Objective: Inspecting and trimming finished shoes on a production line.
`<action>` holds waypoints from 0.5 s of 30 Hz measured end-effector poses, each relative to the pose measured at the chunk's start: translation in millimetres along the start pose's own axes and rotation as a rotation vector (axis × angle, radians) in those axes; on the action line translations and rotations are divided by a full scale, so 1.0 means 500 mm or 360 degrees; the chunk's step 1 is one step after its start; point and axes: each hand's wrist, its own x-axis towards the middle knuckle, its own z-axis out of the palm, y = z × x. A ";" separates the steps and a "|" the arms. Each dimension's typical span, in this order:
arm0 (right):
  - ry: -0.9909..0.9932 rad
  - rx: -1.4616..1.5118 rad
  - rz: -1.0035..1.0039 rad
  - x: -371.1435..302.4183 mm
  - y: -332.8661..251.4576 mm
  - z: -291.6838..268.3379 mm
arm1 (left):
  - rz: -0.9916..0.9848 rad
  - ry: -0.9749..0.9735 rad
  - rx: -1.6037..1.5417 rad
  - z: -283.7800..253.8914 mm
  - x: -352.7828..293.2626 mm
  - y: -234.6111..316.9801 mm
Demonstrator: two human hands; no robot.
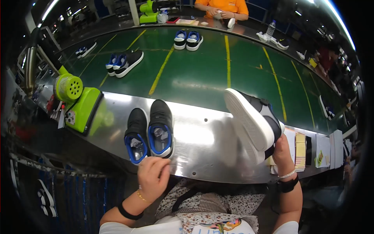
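Observation:
My right hand (pixel 281 150) grips a pair of black sneakers (pixel 249 119) with white soles at the heel end. They are tilted up above the metal ledge, soles facing left. A second pair stands upright on the ledge, toes away from me: a left sneaker (pixel 137 130) and a right sneaker (pixel 160 126), both dark with blue lining and pale stuffing inside. My left hand (pixel 153 177) is at the heels of this pair, its fingers curled and pressed together. Whether anything small is between the fingers cannot be seen.
Beyond the metal ledge (pixel 187 152) runs a green conveyor belt (pixel 202 70) with yellow lines, carrying more sneakers (pixel 188 40). A lime-green machine (pixel 83 105) stands at the left. Papers (pixel 300 150) lie at the right. Across the belt, a person in orange (pixel 224 8) handles a shoe.

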 end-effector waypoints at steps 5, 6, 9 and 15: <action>0.0145 0.0900 -0.0204 0.060 0.063 0.012 | -0.0240 -0.0378 0.0784 -0.061 -0.002 -0.032; 0.0130 0.0945 -0.0230 0.068 0.061 0.031 | -0.0246 -0.0473 0.0803 -0.064 -0.009 -0.042; 0.0120 0.0950 -0.0275 0.085 0.081 0.020 | -0.0311 -0.0574 0.0736 -0.039 -0.002 -0.066; 0.0130 0.1019 -0.0186 0.122 0.060 0.021 | -0.0407 -0.0735 0.0736 -0.023 0.052 -0.085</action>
